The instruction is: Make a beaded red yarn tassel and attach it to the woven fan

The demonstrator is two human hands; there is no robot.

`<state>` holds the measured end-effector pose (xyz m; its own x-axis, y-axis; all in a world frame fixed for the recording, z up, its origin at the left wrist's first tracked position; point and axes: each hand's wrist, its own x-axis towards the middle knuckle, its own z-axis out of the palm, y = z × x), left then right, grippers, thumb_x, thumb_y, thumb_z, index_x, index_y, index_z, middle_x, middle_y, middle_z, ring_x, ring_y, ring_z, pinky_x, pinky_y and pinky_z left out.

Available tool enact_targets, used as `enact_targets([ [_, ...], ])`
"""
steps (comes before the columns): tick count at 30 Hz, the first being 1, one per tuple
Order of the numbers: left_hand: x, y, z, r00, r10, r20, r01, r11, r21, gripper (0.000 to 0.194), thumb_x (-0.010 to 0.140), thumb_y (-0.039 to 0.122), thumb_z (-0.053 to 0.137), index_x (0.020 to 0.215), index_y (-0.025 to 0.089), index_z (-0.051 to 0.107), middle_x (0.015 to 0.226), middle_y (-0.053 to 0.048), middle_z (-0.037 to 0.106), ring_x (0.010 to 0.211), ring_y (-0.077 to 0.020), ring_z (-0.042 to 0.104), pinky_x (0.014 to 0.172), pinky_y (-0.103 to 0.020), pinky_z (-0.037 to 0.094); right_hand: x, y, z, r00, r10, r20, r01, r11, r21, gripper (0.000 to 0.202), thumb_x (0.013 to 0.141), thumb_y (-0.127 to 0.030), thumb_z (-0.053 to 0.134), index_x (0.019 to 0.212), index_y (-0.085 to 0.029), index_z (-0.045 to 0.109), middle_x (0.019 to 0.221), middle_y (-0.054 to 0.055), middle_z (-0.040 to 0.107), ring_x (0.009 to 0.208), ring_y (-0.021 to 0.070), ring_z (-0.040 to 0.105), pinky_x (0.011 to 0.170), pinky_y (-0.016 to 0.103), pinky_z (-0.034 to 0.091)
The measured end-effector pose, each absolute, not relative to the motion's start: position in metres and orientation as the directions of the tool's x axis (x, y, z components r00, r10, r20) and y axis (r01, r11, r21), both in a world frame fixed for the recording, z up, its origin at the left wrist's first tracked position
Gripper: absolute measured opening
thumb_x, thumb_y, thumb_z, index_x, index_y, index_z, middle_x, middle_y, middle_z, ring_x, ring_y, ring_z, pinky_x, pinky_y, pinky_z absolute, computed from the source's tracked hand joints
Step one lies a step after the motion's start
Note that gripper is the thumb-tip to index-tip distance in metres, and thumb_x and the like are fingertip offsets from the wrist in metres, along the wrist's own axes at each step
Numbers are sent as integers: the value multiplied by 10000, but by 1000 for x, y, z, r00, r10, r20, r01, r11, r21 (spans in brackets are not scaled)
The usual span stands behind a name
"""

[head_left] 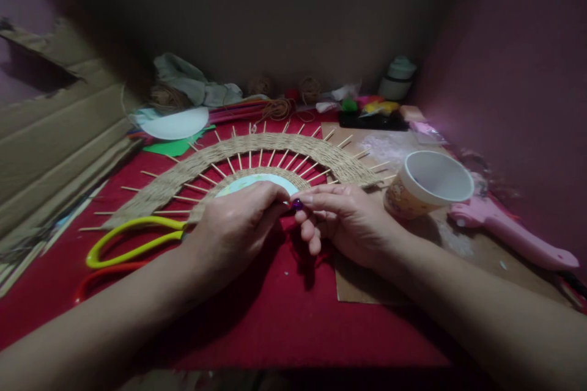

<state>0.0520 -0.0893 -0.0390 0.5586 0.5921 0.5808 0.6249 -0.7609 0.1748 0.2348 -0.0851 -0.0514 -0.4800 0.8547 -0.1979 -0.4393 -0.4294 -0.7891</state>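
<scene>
Both our left hand point(241, 217) and our right hand point(351, 217) are bare. Our left forearm point(123, 311) and right forearm point(472, 293) are uncovered as far as we can see them, smooth in outline, narrow at the wrists and broader further up. Our fingers point(308, 231) are slender with rounded tips; in this dim light our nails are hard to make out.

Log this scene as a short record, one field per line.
left hand: left hand curled, fingertips beside the bead; grip unclear
right hand: right hand pinches a purple bead
behind hands: half-round woven twine piece with radiating sticks
left side: yellow scissors handle, red handle
right side: printed cup on cardboard; pink tool, likely a glue gun
back: twine ball, lidded container
surface: red cloth
</scene>
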Motion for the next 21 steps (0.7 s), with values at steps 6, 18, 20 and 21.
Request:
enact_targets([
  [6,53,-88,-39,551,579,601,599,-776,198,93,937,181,514,932,158,605,766,-11,683,615,-95,624,576,-199,481,235,-85,-52,-474,858,-195,-447,-426,-787,84,732,-163,678,707,-89,647,605,29,642,452,112,600,390,202,523],
  [18,52,-90,-38,570,567,595,535,-806,255,108,934,131,516,960,205,589,793,43,671,619,-50,594,592,-156,459,235,-85,-53,-481,856,-191,-446,-426,-787,95,742,-183,681,725,-94,653,598,21,642,446,110,598,385,200,519],
  [20,52,-89,-38,570,549,611,541,-811,224,79,933,142,524,936,193,584,761,39,659,588,-49,575,555,-161,439,235,-85,-52,-479,856,-196,-444,-429,-786,84,743,-168,669,725,-87,654,598,25,642,443,109,597,386,201,522],
  [21,52,-89,-39,567,549,614,552,-807,212,68,933,149,527,935,188,582,751,35,654,579,-51,569,545,-166,434,235,-85,-52,-478,856,-199,-442,-430,-787,80,741,-162,666,725,-84,654,600,27,642,444,110,597,385,202,523],
])
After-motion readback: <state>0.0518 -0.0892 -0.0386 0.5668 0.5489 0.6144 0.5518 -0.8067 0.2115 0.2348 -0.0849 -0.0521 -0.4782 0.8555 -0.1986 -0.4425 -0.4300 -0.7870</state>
